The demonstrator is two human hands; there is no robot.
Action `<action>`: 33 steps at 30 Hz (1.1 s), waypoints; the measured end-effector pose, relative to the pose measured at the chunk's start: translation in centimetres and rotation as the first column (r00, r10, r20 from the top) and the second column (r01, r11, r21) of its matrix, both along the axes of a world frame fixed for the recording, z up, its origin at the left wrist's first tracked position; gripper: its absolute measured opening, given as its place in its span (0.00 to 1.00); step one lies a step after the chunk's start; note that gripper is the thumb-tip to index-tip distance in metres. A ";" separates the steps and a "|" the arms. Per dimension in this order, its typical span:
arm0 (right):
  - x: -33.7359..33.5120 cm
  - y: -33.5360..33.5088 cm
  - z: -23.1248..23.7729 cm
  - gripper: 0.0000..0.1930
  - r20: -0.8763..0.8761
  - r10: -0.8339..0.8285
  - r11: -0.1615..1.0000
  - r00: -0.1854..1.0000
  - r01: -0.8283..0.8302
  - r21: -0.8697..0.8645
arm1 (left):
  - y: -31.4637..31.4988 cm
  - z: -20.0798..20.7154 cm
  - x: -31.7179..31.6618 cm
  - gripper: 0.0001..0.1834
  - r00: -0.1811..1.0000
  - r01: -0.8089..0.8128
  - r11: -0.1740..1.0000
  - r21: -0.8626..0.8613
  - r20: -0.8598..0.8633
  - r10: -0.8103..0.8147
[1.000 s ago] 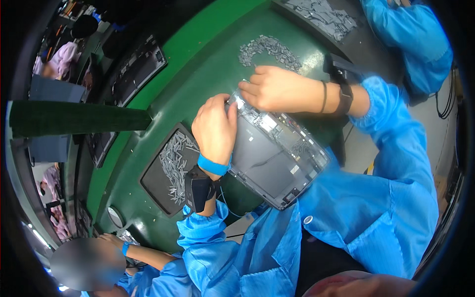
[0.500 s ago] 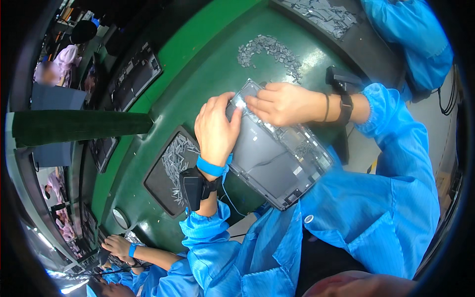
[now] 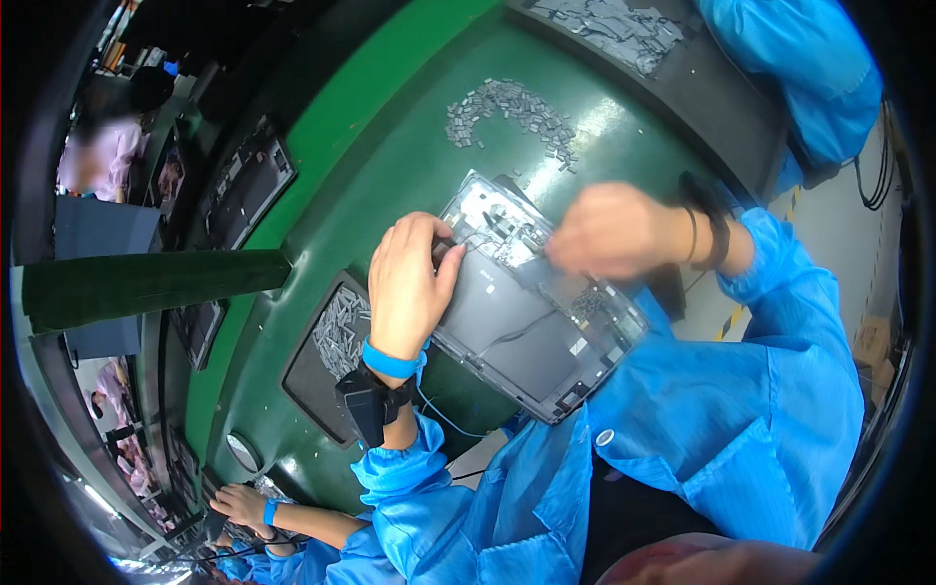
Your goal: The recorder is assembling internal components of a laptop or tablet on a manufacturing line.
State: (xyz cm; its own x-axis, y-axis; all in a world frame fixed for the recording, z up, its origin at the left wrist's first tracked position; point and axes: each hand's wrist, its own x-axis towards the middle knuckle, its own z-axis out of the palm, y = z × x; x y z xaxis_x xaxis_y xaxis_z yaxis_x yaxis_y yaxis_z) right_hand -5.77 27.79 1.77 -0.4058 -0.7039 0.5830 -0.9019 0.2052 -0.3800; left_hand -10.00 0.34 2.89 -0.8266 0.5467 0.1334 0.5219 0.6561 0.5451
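An opened laptop chassis [image 3: 502, 307] lies tilted before me, its near corner against my blue smock. Bare circuit parts and a thin black cable show inside it. My left hand [image 3: 408, 283] grips the chassis's left edge, thumb over the top and fingers curled at the rim. A blue wrist strap [image 3: 392, 364] with a cord circles that wrist. Over the chassis's right edge hovers my right hand [image 3: 612, 232], smeared by motion; whether its fingers hold anything is hidden by the blur.
Small grey pieces [image 3: 526, 115] lie in a curved heap beyond the chassis. A black tray [image 3: 304, 392] holds grey strips at left. Flat grey parts [image 3: 619, 29] fill another tray at the far right. A green post [image 3: 156, 283] rises at left; co-workers' arms [image 3: 302, 517] are nearby.
My right hand has moved right and slightly nearer, off the chassis's far end, uncovering the parts there. The left hand keeps its hold on the edge while the view shifts slightly.
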 end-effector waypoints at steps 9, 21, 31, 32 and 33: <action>-4.2 0.2 -3.2 0.06 0.051 -0.474 0.856 0.879 0.447 0.259 | -1.6 1.6 3.0 0.07 0.985 -0.165 0.983 0.080 -0.036 0.168; -3.6 -1.4 0.2 0.08 0.281 -0.489 0.872 0.826 0.472 0.130 | -13.3 -0.3 10.6 0.05 0.803 -0.595 0.803 -0.027 -0.057 0.593; -4.2 -1.3 1.4 0.06 0.740 -0.412 0.862 0.531 0.489 0.129 | -10.8 -2.4 8.5 0.05 0.843 -0.516 0.849 -0.115 -0.242 0.480; -4.9 -1.5 1.6 0.06 0.761 -0.363 0.887 0.538 0.448 0.106 | -10.8 -2.3 8.5 0.05 0.834 -0.519 0.845 -0.130 -0.294 0.467; -5.5 -2.2 1.1 0.06 0.699 -0.350 0.903 0.624 0.422 0.076 | -11.2 -1.8 9.0 0.05 0.834 -0.528 0.836 -0.149 -0.275 0.478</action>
